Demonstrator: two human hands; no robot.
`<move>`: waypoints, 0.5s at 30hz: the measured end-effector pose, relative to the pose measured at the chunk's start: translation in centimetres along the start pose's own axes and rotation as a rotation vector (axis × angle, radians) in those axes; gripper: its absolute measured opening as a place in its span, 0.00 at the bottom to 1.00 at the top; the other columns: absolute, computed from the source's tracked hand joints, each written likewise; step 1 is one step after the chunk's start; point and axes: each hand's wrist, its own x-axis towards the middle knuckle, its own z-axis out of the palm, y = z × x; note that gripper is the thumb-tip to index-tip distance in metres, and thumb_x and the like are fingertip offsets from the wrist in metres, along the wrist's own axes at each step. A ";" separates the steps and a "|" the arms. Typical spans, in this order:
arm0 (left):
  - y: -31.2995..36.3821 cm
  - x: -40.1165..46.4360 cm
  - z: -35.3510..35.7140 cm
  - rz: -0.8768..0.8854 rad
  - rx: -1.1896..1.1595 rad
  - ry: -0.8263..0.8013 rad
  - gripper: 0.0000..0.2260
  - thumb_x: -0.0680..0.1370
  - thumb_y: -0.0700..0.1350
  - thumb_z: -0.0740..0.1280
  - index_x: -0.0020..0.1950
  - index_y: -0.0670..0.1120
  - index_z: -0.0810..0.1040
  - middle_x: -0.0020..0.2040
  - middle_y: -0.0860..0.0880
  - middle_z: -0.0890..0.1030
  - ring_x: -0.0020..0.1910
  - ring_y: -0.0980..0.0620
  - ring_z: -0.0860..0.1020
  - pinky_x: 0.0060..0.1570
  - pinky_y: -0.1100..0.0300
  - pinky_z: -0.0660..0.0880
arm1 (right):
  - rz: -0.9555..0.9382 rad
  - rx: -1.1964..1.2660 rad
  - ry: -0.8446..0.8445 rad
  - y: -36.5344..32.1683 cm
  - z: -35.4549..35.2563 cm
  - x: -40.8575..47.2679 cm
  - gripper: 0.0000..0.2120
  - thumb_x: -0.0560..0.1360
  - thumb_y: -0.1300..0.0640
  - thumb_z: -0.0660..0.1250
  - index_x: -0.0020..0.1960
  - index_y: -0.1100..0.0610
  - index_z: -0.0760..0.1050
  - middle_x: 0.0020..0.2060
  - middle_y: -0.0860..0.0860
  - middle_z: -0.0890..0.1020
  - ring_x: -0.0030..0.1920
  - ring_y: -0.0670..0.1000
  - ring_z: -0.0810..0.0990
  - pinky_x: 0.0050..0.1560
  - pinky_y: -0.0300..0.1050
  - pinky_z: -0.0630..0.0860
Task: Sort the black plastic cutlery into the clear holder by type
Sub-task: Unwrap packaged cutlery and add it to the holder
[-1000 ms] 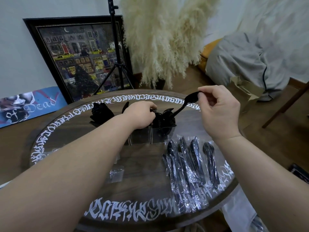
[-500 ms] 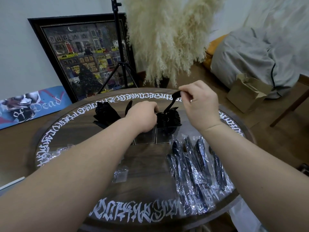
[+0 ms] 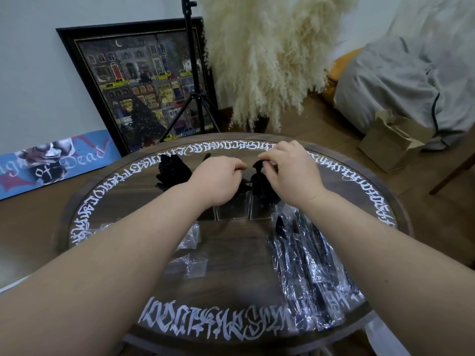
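The clear holder [image 3: 232, 210] stands past the middle of the round table, its front panes showing below my hands. My right hand [image 3: 290, 173] pinches a black spoon [image 3: 257, 166] by its top end, just above the bunch of black spoons [image 3: 261, 187] standing in the holder's right compartment. My left hand [image 3: 216, 181] is curled over the holder's top on the left side and grips it; its fingertips are hidden. More black cutlery [image 3: 171, 170] stands at the holder's far left. Several wrapped black pieces [image 3: 308, 265] lie in a row at the front right.
Empty clear wrappers [image 3: 189, 263] lie near the table's middle. The wooden table has a band of white lettering [image 3: 205, 325] round its rim. Behind it stand a framed picture [image 3: 144, 83], a tripod [image 3: 192, 98] and pampas grass [image 3: 270, 60]. A cardboard box [image 3: 393, 140] sits on the floor.
My right hand has swung the spoon from the right over the holder and lowered it to the spoon bunch. My left hand has stayed on the holder.
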 end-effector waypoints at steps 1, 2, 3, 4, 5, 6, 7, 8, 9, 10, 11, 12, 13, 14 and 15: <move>0.0 -0.3 0.1 0.021 0.016 -0.009 0.18 0.81 0.49 0.57 0.70 0.50 0.71 0.68 0.50 0.75 0.67 0.50 0.71 0.64 0.58 0.68 | 0.016 -0.018 -0.061 0.0 0.0 -0.2 0.11 0.77 0.58 0.64 0.55 0.57 0.82 0.48 0.53 0.82 0.52 0.58 0.73 0.52 0.48 0.70; -0.1 -0.5 0.1 0.038 0.031 -0.011 0.20 0.81 0.53 0.57 0.72 0.50 0.69 0.68 0.50 0.74 0.66 0.49 0.71 0.63 0.57 0.68 | 0.038 -0.035 -0.119 -0.1 -0.1 -0.4 0.13 0.77 0.57 0.62 0.57 0.56 0.81 0.51 0.52 0.82 0.55 0.57 0.71 0.55 0.46 0.68; -0.1 -0.7 0.3 0.055 0.044 -0.015 0.24 0.79 0.57 0.59 0.73 0.50 0.66 0.68 0.50 0.74 0.66 0.49 0.72 0.62 0.56 0.69 | 0.055 -0.049 -0.171 -0.1 -0.2 -0.6 0.15 0.77 0.54 0.60 0.59 0.55 0.80 0.53 0.51 0.81 0.57 0.56 0.69 0.58 0.46 0.67; -0.2 -0.8 0.4 0.072 0.054 -0.027 0.28 0.77 0.60 0.61 0.74 0.50 0.64 0.68 0.50 0.74 0.66 0.49 0.72 0.62 0.56 0.70 | 0.065 -0.061 -0.212 -0.1 -0.3 -0.8 0.17 0.77 0.51 0.58 0.61 0.54 0.79 0.55 0.49 0.80 0.59 0.54 0.68 0.61 0.48 0.67; -0.3 -1.0 0.6 0.087 0.063 -0.046 0.32 0.75 0.61 0.63 0.75 0.50 0.63 0.68 0.50 0.74 0.65 0.49 0.72 0.61 0.56 0.70 | 0.067 -0.070 -0.242 -0.1 -0.4 -1.0 0.21 0.76 0.47 0.56 0.63 0.53 0.77 0.56 0.49 0.80 0.60 0.54 0.67 0.63 0.50 0.66; -0.4 -1.0 0.8 0.098 0.073 -0.066 0.35 0.73 0.62 0.65 0.75 0.49 0.61 0.68 0.50 0.74 0.65 0.49 0.73 0.61 0.56 0.71 | 0.061 -0.075 -0.260 -0.2 -0.5 -1.1 0.26 0.73 0.43 0.52 0.63 0.52 0.77 0.56 0.48 0.79 0.60 0.53 0.66 0.63 0.51 0.66; -0.5 -1.0 0.9 0.104 0.086 -0.080 0.36 0.72 0.61 0.67 0.76 0.49 0.60 0.69 0.50 0.73 0.65 0.49 0.72 0.61 0.56 0.71 | 0.048 -0.080 -0.274 -0.3 -0.5 -1.2 0.30 0.70 0.40 0.49 0.64 0.52 0.76 0.56 0.48 0.79 0.61 0.53 0.66 0.64 0.51 0.66; -0.6 -1.0 1.1 0.107 0.098 -0.086 0.37 0.72 0.60 0.68 0.76 0.48 0.60 0.69 0.50 0.72 0.66 0.49 0.72 0.62 0.55 0.71 | 0.029 -0.085 -0.284 -0.3 -0.6 -1.3 0.33 0.68 0.39 0.47 0.64 0.52 0.76 0.55 0.47 0.79 0.61 0.53 0.66 0.64 0.52 0.66; -0.7 -1.0 1.2 0.108 0.108 -0.081 0.36 0.72 0.58 0.69 0.76 0.48 0.60 0.70 0.49 0.71 0.67 0.49 0.71 0.63 0.54 0.70 | 0.011 -0.090 -0.287 -0.3 -0.6 -1.5 0.34 0.67 0.38 0.48 0.64 0.52 0.76 0.55 0.47 0.79 0.61 0.53 0.66 0.64 0.53 0.67; -0.7 -1.0 1.3 0.111 0.114 -0.074 0.35 0.73 0.57 0.69 0.75 0.48 0.61 0.69 0.49 0.72 0.66 0.49 0.71 0.62 0.53 0.71 | -0.003 -0.094 -0.279 -0.4 -0.5 -1.7 0.33 0.68 0.38 0.50 0.64 0.53 0.76 0.54 0.48 0.79 0.61 0.53 0.67 0.64 0.54 0.68; -0.7 -1.0 1.3 0.118 0.117 -0.063 0.32 0.73 0.56 0.69 0.74 0.48 0.63 0.68 0.49 0.73 0.65 0.49 0.72 0.61 0.52 0.72 | -0.008 -0.096 -0.267 -0.4 -0.5 -1.9 0.31 0.69 0.39 0.53 0.64 0.54 0.76 0.54 0.48 0.79 0.62 0.54 0.67 0.63 0.56 0.68; -0.7 -1.0 1.3 0.124 0.118 -0.053 0.30 0.73 0.56 0.69 0.72 0.48 0.65 0.66 0.49 0.74 0.63 0.49 0.73 0.60 0.52 0.72 | -0.007 -0.098 -0.257 -0.4 -0.5 -2.1 0.29 0.70 0.41 0.56 0.64 0.54 0.76 0.54 0.49 0.79 0.62 0.55 0.68 0.63 0.56 0.68; -0.6 -1.1 1.3 0.129 0.120 -0.045 0.29 0.73 0.56 0.69 0.71 0.48 0.66 0.66 0.49 0.75 0.62 0.49 0.74 0.59 0.52 0.73 | -0.003 -0.099 -0.252 -0.5 -0.5 -2.2 0.27 0.71 0.43 0.58 0.65 0.55 0.75 0.55 0.49 0.79 0.62 0.56 0.68 0.63 0.57 0.68; -0.6 -1.1 1.4 0.132 0.123 -0.036 0.30 0.73 0.56 0.69 0.71 0.49 0.66 0.66 0.50 0.74 0.63 0.49 0.74 0.59 0.52 0.73 | 0.000 -0.096 -0.251 -0.5 -0.6 -2.4 0.27 0.71 0.44 0.60 0.66 0.55 0.74 0.56 0.50 0.79 0.63 0.56 0.68 0.64 0.57 0.68; -0.6 -1.2 1.4 0.135 0.131 -0.028 0.32 0.72 0.57 0.69 0.72 0.49 0.65 0.68 0.50 0.73 0.64 0.50 0.73 0.59 0.54 0.72 | 0.004 -0.090 -0.251 -0.6 -0.7 -2.4 0.26 0.73 0.44 0.61 0.67 0.55 0.73 0.57 0.49 0.79 0.63 0.56 0.67 0.64 0.57 0.68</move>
